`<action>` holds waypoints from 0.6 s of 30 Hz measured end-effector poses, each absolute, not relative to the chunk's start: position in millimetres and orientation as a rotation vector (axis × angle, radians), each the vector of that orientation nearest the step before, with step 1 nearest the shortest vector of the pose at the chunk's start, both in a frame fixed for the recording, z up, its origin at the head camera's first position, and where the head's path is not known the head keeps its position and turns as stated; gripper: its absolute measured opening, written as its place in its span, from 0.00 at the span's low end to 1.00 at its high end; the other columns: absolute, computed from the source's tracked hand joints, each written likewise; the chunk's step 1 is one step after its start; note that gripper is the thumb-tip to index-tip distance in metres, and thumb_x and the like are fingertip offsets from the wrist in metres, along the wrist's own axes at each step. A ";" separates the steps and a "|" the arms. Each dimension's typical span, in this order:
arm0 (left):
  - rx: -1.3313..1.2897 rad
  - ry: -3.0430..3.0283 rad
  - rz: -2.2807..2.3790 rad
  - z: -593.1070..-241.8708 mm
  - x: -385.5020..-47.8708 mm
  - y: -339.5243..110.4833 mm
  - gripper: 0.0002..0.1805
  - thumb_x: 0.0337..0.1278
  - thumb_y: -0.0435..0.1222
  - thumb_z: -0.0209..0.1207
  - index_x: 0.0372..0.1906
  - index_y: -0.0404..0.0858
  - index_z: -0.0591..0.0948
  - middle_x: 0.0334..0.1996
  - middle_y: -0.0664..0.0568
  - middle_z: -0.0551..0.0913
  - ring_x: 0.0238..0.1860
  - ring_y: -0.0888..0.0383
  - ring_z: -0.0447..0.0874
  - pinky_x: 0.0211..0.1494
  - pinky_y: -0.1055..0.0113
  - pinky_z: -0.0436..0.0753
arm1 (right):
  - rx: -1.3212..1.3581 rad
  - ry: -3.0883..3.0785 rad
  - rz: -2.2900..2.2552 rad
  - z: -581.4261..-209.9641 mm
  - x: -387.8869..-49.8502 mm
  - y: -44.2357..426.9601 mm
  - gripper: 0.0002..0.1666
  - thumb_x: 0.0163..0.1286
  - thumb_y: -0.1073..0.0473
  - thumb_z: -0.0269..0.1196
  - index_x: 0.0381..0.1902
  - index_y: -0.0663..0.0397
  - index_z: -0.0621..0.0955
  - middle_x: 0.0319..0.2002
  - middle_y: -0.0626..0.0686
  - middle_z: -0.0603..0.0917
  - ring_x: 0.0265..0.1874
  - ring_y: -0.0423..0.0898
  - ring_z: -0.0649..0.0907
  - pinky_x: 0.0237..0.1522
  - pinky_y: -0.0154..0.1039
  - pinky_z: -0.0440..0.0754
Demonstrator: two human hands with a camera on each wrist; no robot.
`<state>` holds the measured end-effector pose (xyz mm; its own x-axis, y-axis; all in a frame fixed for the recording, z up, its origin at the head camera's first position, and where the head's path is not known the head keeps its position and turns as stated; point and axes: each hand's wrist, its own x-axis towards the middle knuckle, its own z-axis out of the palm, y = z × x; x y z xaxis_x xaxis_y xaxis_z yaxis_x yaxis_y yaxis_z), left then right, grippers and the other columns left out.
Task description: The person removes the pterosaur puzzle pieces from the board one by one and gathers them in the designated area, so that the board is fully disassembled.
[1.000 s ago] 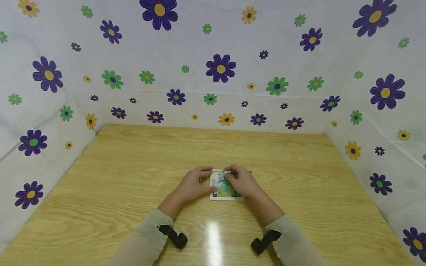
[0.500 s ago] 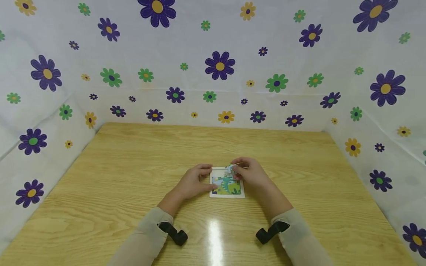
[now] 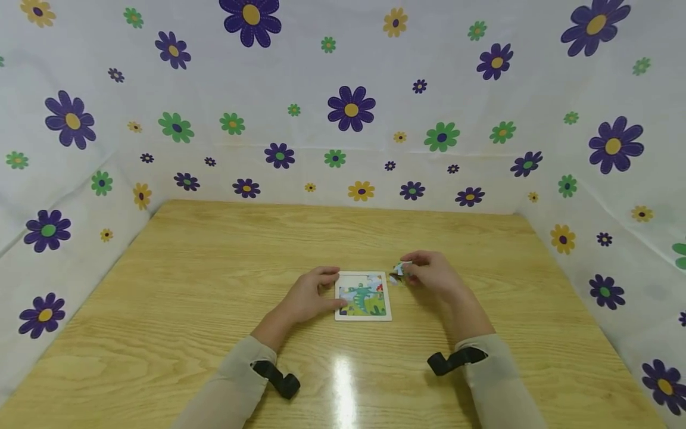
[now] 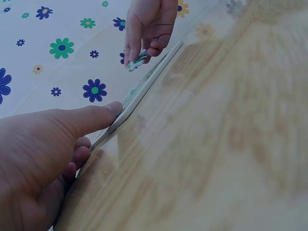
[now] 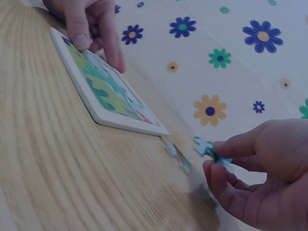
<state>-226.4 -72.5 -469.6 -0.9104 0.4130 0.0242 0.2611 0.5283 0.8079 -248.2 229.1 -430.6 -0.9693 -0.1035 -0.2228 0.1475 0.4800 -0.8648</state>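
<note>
I count two bare hands (image 3: 312,297), two beige cloth sleeves (image 3: 233,372), two black wrist mounts (image 3: 280,379), one yellowish wooden table (image 3: 161,280), one square white-framed dinosaur puzzle (image 3: 364,301), one held teal-and-white jigsaw piece (image 5: 207,148) and at least one pale loose jigsaw piece (image 5: 171,148), exact number unclear from here.

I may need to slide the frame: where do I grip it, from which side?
Likely its left rim, from the left, thumb on top, as the left hand holds it. The frame lies flat and thin, so pinch the rim. At least one loose piece lies off its far right corner, making that side likely worse.
</note>
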 end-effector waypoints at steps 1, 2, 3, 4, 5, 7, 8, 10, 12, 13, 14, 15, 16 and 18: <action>0.583 2.597 1.327 -469.5 -226.2 -72.9 0.39 0.51 0.45 0.74 0.68 0.36 0.75 0.71 0.54 0.71 0.61 0.54 0.76 0.65 0.54 0.77 | 0.035 2.487 -1.473 -430.4 -248.3 232.3 0.17 0.76 0.61 0.58 0.57 0.65 0.79 0.42 0.57 0.81 0.33 0.44 0.80 0.38 0.34 0.83; 0.585 2.601 1.327 -469.1 -225.9 -73.1 0.39 0.51 0.45 0.74 0.68 0.35 0.75 0.71 0.53 0.71 0.61 0.54 0.76 0.64 0.54 0.77 | 0.027 2.493 -1.458 -430.1 -248.1 235.4 0.17 0.76 0.61 0.58 0.57 0.66 0.79 0.41 0.56 0.81 0.32 0.43 0.80 0.38 0.34 0.83; 0.590 2.605 1.327 -468.7 -225.8 -73.2 0.39 0.51 0.45 0.74 0.67 0.35 0.75 0.71 0.53 0.71 0.60 0.54 0.77 0.64 0.54 0.77 | 0.024 2.503 -1.439 -429.8 -247.8 238.2 0.17 0.76 0.62 0.58 0.57 0.67 0.79 0.40 0.56 0.82 0.32 0.43 0.80 0.37 0.33 0.83; 0.595 2.607 1.327 -468.4 -225.7 -73.3 0.39 0.51 0.45 0.74 0.67 0.35 0.76 0.71 0.53 0.71 0.60 0.54 0.77 0.63 0.54 0.77 | 0.024 2.511 -1.418 -429.5 -247.2 241.1 0.17 0.75 0.62 0.58 0.57 0.68 0.79 0.39 0.55 0.82 0.32 0.43 0.80 0.37 0.33 0.83; 0.599 2.606 1.330 -468.1 -225.6 -73.3 0.38 0.51 0.45 0.74 0.67 0.35 0.76 0.71 0.53 0.71 0.59 0.54 0.77 0.63 0.54 0.77 | 0.031 2.521 -1.399 -429.0 -246.5 243.6 0.18 0.75 0.62 0.59 0.56 0.68 0.79 0.38 0.55 0.82 0.31 0.42 0.80 0.36 0.33 0.82; 0.606 2.603 1.332 -467.6 -225.3 -73.3 0.38 0.51 0.45 0.74 0.67 0.34 0.76 0.71 0.52 0.71 0.60 0.54 0.77 0.63 0.54 0.77 | 0.047 2.545 -1.358 -428.7 -245.1 246.9 0.18 0.73 0.62 0.60 0.56 0.69 0.79 0.37 0.55 0.82 0.31 0.42 0.80 0.35 0.33 0.82; 0.604 2.603 1.330 -467.6 -225.4 -73.1 0.39 0.51 0.46 0.74 0.67 0.35 0.76 0.71 0.53 0.71 0.60 0.54 0.77 0.63 0.54 0.77 | 0.048 2.557 -1.338 -428.3 -244.2 247.5 0.18 0.73 0.62 0.61 0.56 0.69 0.80 0.37 0.55 0.83 0.31 0.42 0.80 0.35 0.33 0.81; 0.602 2.604 1.327 -468.2 -225.5 -72.9 0.39 0.51 0.46 0.74 0.67 0.35 0.76 0.71 0.53 0.71 0.60 0.54 0.77 0.64 0.54 0.77 | 0.054 2.579 -1.305 -428.3 -243.3 247.1 0.18 0.71 0.62 0.63 0.55 0.69 0.80 0.38 0.57 0.83 0.31 0.43 0.81 0.34 0.33 0.81; 0.601 2.610 1.324 -468.9 -225.6 -72.7 0.39 0.51 0.45 0.74 0.67 0.35 0.76 0.71 0.53 0.72 0.60 0.54 0.77 0.64 0.55 0.77 | 0.071 2.604 -1.283 -428.7 -242.9 245.2 0.18 0.69 0.63 0.64 0.54 0.68 0.81 0.39 0.58 0.84 0.31 0.43 0.82 0.34 0.33 0.82; 0.598 2.611 1.325 -469.2 -225.8 -72.8 0.39 0.51 0.45 0.74 0.67 0.35 0.76 0.71 0.53 0.72 0.60 0.54 0.77 0.64 0.55 0.77 | 0.080 2.615 -1.271 -428.6 -243.0 243.8 0.17 0.69 0.63 0.64 0.53 0.68 0.82 0.39 0.59 0.84 0.31 0.43 0.82 0.34 0.33 0.82; 0.596 2.612 1.325 -469.4 -225.9 -72.9 0.39 0.51 0.45 0.74 0.67 0.35 0.76 0.71 0.53 0.72 0.60 0.54 0.77 0.63 0.55 0.77 | 0.085 2.629 -1.257 -428.5 -242.8 242.4 0.17 0.69 0.63 0.64 0.52 0.68 0.82 0.39 0.59 0.83 0.31 0.43 0.82 0.34 0.33 0.82; 0.593 2.611 1.325 -469.6 -226.1 -73.1 0.39 0.51 0.45 0.74 0.67 0.35 0.76 0.71 0.53 0.71 0.60 0.55 0.77 0.64 0.55 0.77 | 0.102 2.641 -1.247 -428.9 -242.8 241.3 0.16 0.68 0.63 0.65 0.51 0.67 0.82 0.39 0.59 0.83 0.31 0.44 0.82 0.33 0.33 0.81; 0.592 2.610 1.326 -469.7 -226.0 -73.2 0.39 0.51 0.45 0.74 0.67 0.35 0.76 0.71 0.53 0.72 0.60 0.55 0.77 0.64 0.56 0.77 | 0.121 2.650 -1.239 -429.0 -242.6 240.4 0.16 0.68 0.63 0.65 0.50 0.67 0.83 0.38 0.58 0.82 0.31 0.44 0.81 0.33 0.33 0.81; 0.582 2.601 1.324 -469.8 -225.8 -73.6 0.39 0.50 0.45 0.74 0.67 0.35 0.76 0.71 0.54 0.71 0.60 0.55 0.76 0.64 0.56 0.77 | 0.144 2.663 -1.222 -429.8 -242.4 239.3 0.15 0.68 0.63 0.66 0.50 0.66 0.83 0.38 0.58 0.81 0.31 0.44 0.81 0.32 0.33 0.80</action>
<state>-225.8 -73.6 -469.8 -0.9103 0.4129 0.0285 0.2661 0.5310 0.8045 -242.4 239.3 -429.8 -0.9737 0.0026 -0.2277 0.1743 0.6520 -0.7379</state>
